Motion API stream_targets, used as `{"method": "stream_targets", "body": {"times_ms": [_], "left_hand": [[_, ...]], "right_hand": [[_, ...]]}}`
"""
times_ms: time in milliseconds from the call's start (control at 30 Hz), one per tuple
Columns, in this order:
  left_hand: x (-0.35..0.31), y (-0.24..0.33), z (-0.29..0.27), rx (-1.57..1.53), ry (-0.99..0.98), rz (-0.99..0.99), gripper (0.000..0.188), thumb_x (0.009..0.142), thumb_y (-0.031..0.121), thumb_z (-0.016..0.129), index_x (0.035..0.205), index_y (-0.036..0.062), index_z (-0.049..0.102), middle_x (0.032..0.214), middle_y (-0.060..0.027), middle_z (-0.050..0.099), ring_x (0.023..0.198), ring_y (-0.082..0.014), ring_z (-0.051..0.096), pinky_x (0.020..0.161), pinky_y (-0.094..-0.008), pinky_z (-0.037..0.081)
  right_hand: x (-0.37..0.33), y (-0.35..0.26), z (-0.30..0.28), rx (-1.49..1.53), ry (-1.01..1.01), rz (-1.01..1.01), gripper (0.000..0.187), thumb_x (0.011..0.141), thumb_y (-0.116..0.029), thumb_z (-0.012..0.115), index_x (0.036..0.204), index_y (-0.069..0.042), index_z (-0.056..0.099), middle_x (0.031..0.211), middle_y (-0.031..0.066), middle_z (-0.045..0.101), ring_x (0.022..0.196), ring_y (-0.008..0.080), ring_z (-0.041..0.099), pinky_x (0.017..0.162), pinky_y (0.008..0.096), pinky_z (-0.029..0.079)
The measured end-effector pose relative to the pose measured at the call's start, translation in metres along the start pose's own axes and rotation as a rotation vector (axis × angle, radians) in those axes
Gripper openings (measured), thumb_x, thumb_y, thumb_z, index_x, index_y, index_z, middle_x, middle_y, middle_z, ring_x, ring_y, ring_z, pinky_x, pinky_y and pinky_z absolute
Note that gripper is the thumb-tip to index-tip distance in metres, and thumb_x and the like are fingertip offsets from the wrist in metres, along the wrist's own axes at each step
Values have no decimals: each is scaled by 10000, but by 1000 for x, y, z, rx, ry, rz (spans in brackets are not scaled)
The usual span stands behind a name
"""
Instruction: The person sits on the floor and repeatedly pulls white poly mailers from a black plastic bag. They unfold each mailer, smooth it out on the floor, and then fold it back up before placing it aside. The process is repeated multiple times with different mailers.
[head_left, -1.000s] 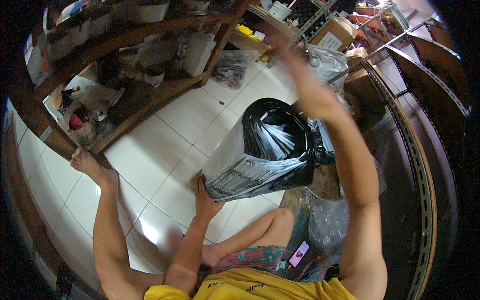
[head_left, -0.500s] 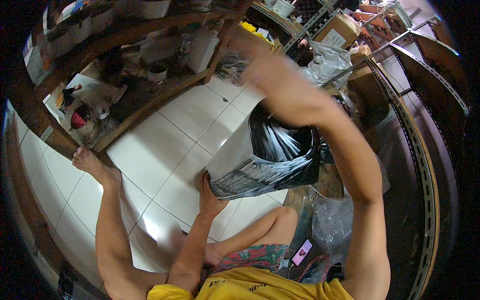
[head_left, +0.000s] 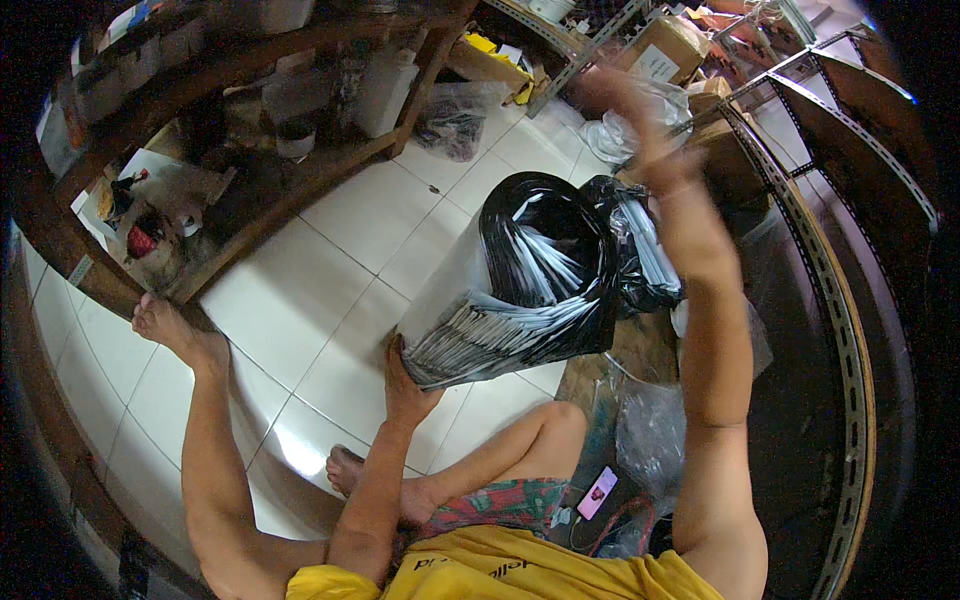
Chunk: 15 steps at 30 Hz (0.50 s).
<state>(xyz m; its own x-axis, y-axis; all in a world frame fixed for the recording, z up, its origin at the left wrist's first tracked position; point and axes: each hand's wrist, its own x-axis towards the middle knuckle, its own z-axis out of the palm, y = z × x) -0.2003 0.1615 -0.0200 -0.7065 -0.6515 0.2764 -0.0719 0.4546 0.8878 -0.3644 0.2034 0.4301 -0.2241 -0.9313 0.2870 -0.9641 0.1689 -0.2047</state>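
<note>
A thick, curled bundle of black and silvery-white plastic bags (head_left: 500,330) stands tilted on the tiled floor in front of me, its round black opening facing up. My left hand (head_left: 408,388) grips its lower left corner, with the thumb showing and the other fingers partly hidden. Raised beyond the bundle to the right, my right hand (head_left: 650,135) is smeared by motion, so its fingers cannot be made out. Behind that forearm, beside the bundle, sits a smaller black plastic bag with pale folded sheets (head_left: 640,240).
On the left stands a low wooden shelf (head_left: 290,225) with clutter on it. A metal rack (head_left: 850,300) curves along the right. Further back are a cardboard box (head_left: 670,50) and a crumpled white bag (head_left: 605,140). A lit phone (head_left: 597,493) and clear plastic (head_left: 650,430) lie near my knee.
My right hand has swung from over the bundle's top toward the far right, uncovering the round opening. My left hand keeps its hold on the corner.
</note>
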Motion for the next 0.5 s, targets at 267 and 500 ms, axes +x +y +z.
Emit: {"method": "stream_targets", "body": {"times_ms": [267, 500], "left_hand": [[7, 20, -12, -124, 38, -36, 1165, 616, 327, 919, 1491, -38, 243, 1486, -292, 363, 1378, -461, 372, 1123, -535, 365], [4, 6, -1, 86, 35, 81, 1134, 631, 329, 909, 1481, -42, 257, 1453, -295, 407, 1354, -455, 412, 1123, -530, 371]], "right_hand": [[-8, -33, 18, -266, -177, -94, 879, 841, -283, 575, 1579, 1, 193, 1611, 243, 280, 1516, 346, 235, 1246, 431, 141], [10, -28, 18, -61, -109, 58, 714, 986, -417, 353, 1576, -31, 239, 1553, 264, 370, 1480, 343, 310, 1232, 426, 191]]}}
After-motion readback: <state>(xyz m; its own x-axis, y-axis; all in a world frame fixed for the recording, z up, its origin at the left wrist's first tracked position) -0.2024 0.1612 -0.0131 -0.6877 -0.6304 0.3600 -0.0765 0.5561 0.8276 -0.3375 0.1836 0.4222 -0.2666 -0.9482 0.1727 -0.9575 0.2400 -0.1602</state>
